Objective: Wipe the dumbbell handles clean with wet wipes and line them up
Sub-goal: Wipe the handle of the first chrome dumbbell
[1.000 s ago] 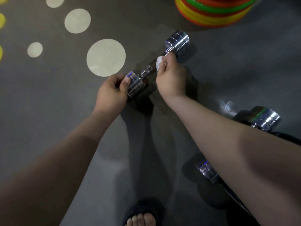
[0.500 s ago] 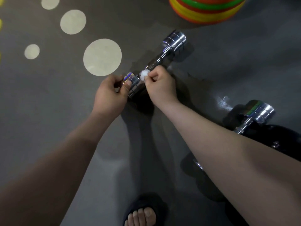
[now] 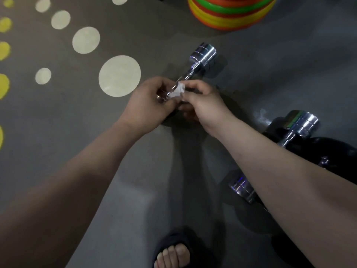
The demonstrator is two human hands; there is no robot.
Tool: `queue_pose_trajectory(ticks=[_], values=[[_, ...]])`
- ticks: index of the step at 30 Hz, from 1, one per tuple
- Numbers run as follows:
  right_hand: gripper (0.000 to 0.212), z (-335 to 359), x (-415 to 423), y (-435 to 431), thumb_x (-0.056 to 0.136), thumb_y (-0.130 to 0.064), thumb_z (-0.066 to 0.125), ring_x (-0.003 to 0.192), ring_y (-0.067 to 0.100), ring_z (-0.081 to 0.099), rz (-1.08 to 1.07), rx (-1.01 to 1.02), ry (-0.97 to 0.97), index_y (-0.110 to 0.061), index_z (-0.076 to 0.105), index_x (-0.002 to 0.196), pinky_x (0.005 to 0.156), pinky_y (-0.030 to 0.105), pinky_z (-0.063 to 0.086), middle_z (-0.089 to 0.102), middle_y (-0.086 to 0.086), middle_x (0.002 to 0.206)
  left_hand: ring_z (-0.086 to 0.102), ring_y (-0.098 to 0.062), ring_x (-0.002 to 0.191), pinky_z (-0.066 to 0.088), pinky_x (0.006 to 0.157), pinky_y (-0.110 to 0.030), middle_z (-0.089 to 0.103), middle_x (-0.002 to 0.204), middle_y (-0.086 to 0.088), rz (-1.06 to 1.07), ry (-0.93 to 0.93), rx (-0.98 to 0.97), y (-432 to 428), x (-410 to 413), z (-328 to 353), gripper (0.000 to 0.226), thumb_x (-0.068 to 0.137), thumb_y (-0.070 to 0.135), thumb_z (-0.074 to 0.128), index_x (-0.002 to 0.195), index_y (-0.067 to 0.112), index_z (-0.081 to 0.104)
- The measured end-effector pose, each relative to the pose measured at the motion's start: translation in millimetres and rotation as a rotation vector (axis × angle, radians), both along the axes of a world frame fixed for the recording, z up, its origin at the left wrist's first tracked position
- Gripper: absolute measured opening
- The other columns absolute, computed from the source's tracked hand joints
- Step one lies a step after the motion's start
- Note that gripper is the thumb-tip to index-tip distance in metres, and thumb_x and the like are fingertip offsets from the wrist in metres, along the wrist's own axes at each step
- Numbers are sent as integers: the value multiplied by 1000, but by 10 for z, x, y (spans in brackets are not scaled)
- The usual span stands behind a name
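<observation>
A chrome dumbbell lies at an angle on the grey floor, its far head showing and its near head mostly hidden under my hands. A small crumpled white wet wipe sits over the near part of the handle. My left hand pinches the wipe from the left. My right hand pinches it from the right. A second chrome dumbbell lies to the right, its middle covered by my right forearm.
A stack of orange, yellow and green discs stands at the top. Pale circles and yellow ones mark the floor on the left. My foot in a dark slipper is at the bottom. A black object lies at the right edge.
My right hand slid the wipe from the far end of the handle down to the near end. My left hand left the near head and took hold of the wipe too.
</observation>
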State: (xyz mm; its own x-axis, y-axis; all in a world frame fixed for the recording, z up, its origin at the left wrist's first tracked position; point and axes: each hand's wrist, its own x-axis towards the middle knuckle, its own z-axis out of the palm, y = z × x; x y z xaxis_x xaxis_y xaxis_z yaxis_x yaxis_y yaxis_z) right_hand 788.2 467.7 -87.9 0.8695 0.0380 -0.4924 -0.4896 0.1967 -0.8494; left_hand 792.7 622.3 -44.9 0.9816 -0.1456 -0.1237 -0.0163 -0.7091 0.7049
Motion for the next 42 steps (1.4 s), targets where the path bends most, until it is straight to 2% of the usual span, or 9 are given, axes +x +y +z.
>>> queue_pose_trajectory(ticks=[7, 10, 14, 18, 22, 28, 32, 37, 42], values=[[10, 123, 68, -62, 102, -23, 56, 75, 16, 67, 0, 59, 70, -24, 66, 99, 60, 24, 51, 70, 4, 86, 56, -6, 59, 45, 54, -19, 69, 78, 0, 54, 197, -68, -162, 246, 59, 12, 89, 26, 75, 89, 15, 69], [13, 156, 82, -117, 102, -26, 57, 72, 14, 64, -5, 126, 109, -20, 67, 106, 61, 24, 51, 70, 4, 84, 61, -10, 63, 50, 62, -21, 71, 80, -4, 17, 251, -54, -173, 359, 86, 15, 90, 30, 73, 87, 17, 67], [23, 154, 99, -158, 99, -18, 62, 71, 12, 64, -48, 160, 77, -13, 63, 122, 61, 22, 52, 69, 1, 79, 68, -31, 78, 57, 77, -47, 71, 88, -18, 42, 335, -209, -203, 468, 62, 14, 92, 26, 67, 88, 14, 64], [5, 145, 158, -212, 101, -15, 59, 65, 12, 62, -115, 199, 84, -16, 64, 99, 61, 22, 51, 67, 0, 71, 61, -27, 79, 52, 75, -37, 66, 89, -16, 38, 415, -356, -251, 440, 9, 13, 93, 16, 67, 103, 7, 66], [16, 85, 191, -242, 100, -22, 60, 56, 8, 51, -62, 12, 84, -19, 63, 85, 55, 23, 45, 56, -4, 66, 58, -27, 75, 49, 72, -37, 66, 89, -20, 152, 435, -401, -232, 407, -20, 10, 91, 7, 66, 99, 6, 71], [13, 65, 161, -186, 103, -24, 55, 71, 12, 55, -116, 139, 105, -17, 62, 95, 61, 25, 49, 61, 2, 90, 58, -31, 81, 50, 82, -44, 65, 91, -24, 241, 479, -615, -58, 430, 60, 18, 100, 5, 53, 100, -2, 70], [9, 67, 113, -47, 100, -25, 62, 71, 10, 57, -25, 203, 10, -17, 64, 103, 62, 24, 49, 63, 2, 87, 63, -39, 94, 50, 98, -54, 67, 104, -33, 189, 460, -552, 5, 357, 57, 20, 100, 12, 58, 107, -3, 70], [14, -9, 147, 2, 99, -11, 60, 65, 9, 52, -60, 99, 48, -14, 62, 86, 64, 25, 51, 57, 3, 75, 67, -28, 85, 59, 76, -35, 68, 99, -23, 330, 394, -558, 47, 346, 46, 11, 101, 9, 55, 100, 2, 63], [14, -59, 125, -40, 95, -10, 59, 70, 17, 58, -122, 18, 53, -16, 60, 82, 69, 32, 53, 60, 5, 76, 69, -27, 89, 58, 85, -39, 69, 94, -15, 345, 396, -603, 187, 406, 59, 16, 103, 12, 52, 89, 7, 58]])
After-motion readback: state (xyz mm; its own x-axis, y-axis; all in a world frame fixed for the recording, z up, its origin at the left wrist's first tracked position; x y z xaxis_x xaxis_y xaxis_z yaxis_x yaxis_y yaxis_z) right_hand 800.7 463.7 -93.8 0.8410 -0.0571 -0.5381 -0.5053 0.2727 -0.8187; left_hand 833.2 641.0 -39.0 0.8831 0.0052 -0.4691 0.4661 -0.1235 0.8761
